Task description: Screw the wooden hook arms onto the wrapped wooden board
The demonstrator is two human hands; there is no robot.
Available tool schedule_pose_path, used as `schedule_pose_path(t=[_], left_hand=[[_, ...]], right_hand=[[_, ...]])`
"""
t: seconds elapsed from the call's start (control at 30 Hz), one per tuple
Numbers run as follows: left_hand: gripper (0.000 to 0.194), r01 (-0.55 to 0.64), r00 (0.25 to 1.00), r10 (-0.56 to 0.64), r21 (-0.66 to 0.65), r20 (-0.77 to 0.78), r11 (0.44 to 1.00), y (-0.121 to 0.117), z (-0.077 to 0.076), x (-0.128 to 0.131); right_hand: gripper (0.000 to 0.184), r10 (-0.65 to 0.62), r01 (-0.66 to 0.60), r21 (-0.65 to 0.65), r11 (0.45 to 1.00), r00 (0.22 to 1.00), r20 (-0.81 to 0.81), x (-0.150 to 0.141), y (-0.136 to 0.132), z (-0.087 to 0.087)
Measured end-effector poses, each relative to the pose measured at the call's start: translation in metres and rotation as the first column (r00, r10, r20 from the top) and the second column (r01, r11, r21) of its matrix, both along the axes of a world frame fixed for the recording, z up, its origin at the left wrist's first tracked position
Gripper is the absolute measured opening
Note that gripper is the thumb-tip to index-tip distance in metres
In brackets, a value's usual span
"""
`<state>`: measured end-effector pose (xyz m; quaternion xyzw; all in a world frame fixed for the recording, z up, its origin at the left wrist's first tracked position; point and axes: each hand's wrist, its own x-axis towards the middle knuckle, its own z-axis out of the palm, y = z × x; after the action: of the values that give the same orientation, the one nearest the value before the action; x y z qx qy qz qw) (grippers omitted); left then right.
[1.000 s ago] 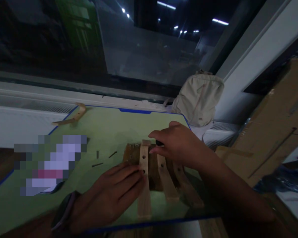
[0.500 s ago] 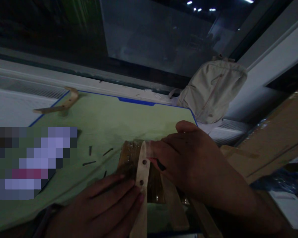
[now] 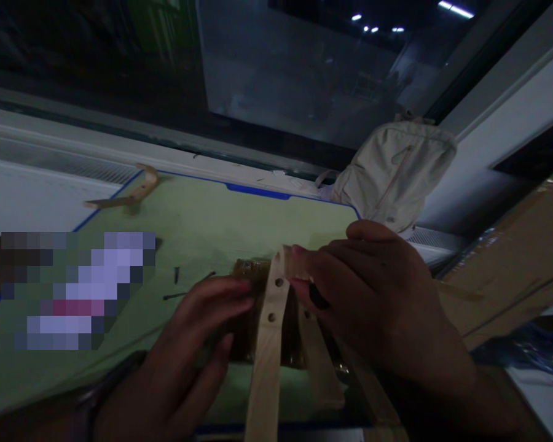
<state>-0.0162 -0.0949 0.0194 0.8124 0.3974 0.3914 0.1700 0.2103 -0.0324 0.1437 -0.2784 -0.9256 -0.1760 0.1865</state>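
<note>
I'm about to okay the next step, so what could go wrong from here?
1. Only the right hand grips the drilled wooden strip, near its top; with the left hand off it, the strip might twist or slip.
2. Loose screws lie close by the left hand and could get knocked away.
3. The curved wooden hook appears to overhang the tabletop; a bump might drop it.

Right fingers [image 3: 320, 264] in a firm pinch, left fingers [image 3: 214, 288] loosely apart.
</note>
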Motion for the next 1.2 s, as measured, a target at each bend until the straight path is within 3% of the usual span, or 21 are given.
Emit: schedule_pose_path(t=[0.07, 0.13, 0.23, 0.37, 0.53, 0.6, 0.8, 0.97, 1.03, 1.2], left_hand=[[0.041, 0.000, 0.969, 0.048, -0.196, 0.241, 0.981, 0.008, 0.011, 0.006], [0.037, 0.164, 0.886, 0.026, -0.367, 0.463, 0.916, 0.015, 0.019, 0.013], [0.027, 0.383, 0.755, 0.056, -0.508, 0.654, 0.772, 0.022, 0.024, 0.022], [0.020, 0.493, 0.637, 0.238, -0.624, 0.733, 0.606, 0.025, 0.028, 0.030], [0.014, 0.584, 0.534, 0.415, -0.676, 0.737, 0.449, 0.026, 0.033, 0.033], [0.012, 0.609, 0.506, 0.459, -0.679, 0.730, 0.409, 0.027, 0.035, 0.034], [0.017, 0.619, 0.435, 0.491, -0.647, 0.755, 0.446, 0.028, 0.038, 0.037], [0.019, 0.570, 0.510, 0.424, -0.663, 0.748, 0.485, 0.029, 0.034, 0.036], [0.021, 0.503, 0.554, 0.381, -0.663, 0.740, 0.555, 0.032, 0.032, 0.032], [0.010, 0.170, 0.674, 0.346, -0.594, 0.653, 0.787, 0.043, 0.027, 0.012]], right_hand=[[0.007, 0.012, -0.011, 0.032, 0.999, 0.999, -0.030, 0.000, 0.002, -0.002], [0.005, 0.027, -0.024, 0.049, 0.998, 0.998, -0.051, 0.000, 0.003, -0.003], [0.006, 0.041, -0.036, 0.066, 0.997, 0.997, -0.069, -0.001, 0.005, -0.005], [0.005, 0.050, -0.045, 0.069, 0.997, 0.996, -0.072, -0.003, 0.008, -0.008], [0.008, 0.068, -0.061, 0.076, 0.995, 0.994, -0.081, -0.006, 0.012, -0.013], [0.009, 0.082, -0.073, 0.092, 0.993, 0.993, -0.088, -0.006, 0.013, -0.014], [0.010, 0.058, -0.052, 0.091, 0.994, 0.996, -0.064, -0.005, 0.012, -0.014], [0.010, 0.049, -0.046, 0.072, 0.996, 0.998, -0.036, -0.005, 0.012, -0.014], [0.011, 0.031, -0.031, 0.059, 0.998, 0.999, -0.006, -0.003, 0.015, -0.014], [0.016, -0.045, 0.045, 0.088, 0.995, 0.999, -0.001, 0.014, 0.029, -0.006]])
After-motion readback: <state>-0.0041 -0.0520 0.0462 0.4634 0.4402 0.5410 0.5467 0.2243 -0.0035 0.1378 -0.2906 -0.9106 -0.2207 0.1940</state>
